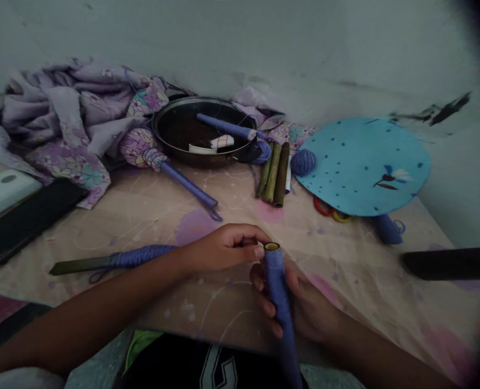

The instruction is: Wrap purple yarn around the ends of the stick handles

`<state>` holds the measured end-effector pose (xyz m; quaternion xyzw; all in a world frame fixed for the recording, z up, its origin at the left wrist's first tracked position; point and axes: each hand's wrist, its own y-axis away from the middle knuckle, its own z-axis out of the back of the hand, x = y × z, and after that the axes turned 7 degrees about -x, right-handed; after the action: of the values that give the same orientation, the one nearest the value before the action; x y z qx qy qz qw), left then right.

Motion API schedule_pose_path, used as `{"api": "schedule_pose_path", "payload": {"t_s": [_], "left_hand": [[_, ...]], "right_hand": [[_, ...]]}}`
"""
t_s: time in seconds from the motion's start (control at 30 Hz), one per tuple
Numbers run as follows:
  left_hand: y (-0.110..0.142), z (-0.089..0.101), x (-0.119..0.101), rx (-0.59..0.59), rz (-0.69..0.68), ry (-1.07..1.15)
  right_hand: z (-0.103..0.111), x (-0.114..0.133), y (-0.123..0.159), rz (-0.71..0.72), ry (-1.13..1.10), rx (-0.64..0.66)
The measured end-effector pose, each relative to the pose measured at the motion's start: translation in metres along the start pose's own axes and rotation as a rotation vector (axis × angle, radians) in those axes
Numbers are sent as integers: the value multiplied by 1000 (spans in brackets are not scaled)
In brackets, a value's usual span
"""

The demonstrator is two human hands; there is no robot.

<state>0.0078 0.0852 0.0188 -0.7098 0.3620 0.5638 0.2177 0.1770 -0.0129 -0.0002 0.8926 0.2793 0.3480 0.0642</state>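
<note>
Gripping a yarn-wrapped tube (278, 286) in the right hand (304, 302), nearer the body than the pan (201, 160) and off toward its right, with the hollow end facing up. Wrapping the right fingers around the upper part, apparently to steady the tube and leave the rim free for the other hand. Curling the left hand (227, 248) beside that rim, thumb and forefinger narrowed toward each other; impossible to tell, from this angle, a light touch from a pinch on a fine strand. Tilting the hollow end upward, probably for a clear view into the opening.

Showing also a wrapped stick (223, 126) inside the pan, reaching to its right side; bare sticks (272, 175) just right of the pan, lined up side by side, perhaps for easy reach; a yarn ball (303, 162) and a round blue board (361, 162) farther right; crumpled cloth (65, 102) to the pan's left, seemingly pushed back to make working room.
</note>
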Motion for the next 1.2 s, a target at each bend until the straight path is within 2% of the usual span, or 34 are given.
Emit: {"api": "schedule_pose_path", "payload": {"t_s": [0.1,0.27,0.37,0.53,0.7,0.8,0.93,1.2], "left_hand": [[-1,0,3,42,2,-39],[-2,-1,5,-87,-36,-244],[-2,-1,7,-90,-56,-253],[-1,-1,8,-23,-77,-240],[-4,1,8,21,-113,-469],[-6,2,8,8,-136,-548],[-7,1,6,-26,-128,-552],[-5,3,7,-19,-116,-548]], "right_hand": [[-4,2,0,-2,12,-61],[-5,4,-1,-14,-9,-175],[-5,4,-3,-17,-8,-222],[-4,8,-6,-34,-12,-220],[-1,12,-7,1,-13,-198],[-1,11,-6,-14,-19,-193],[-3,10,-5,-51,-43,-201],[-3,8,-8,-65,-6,-244]]}}
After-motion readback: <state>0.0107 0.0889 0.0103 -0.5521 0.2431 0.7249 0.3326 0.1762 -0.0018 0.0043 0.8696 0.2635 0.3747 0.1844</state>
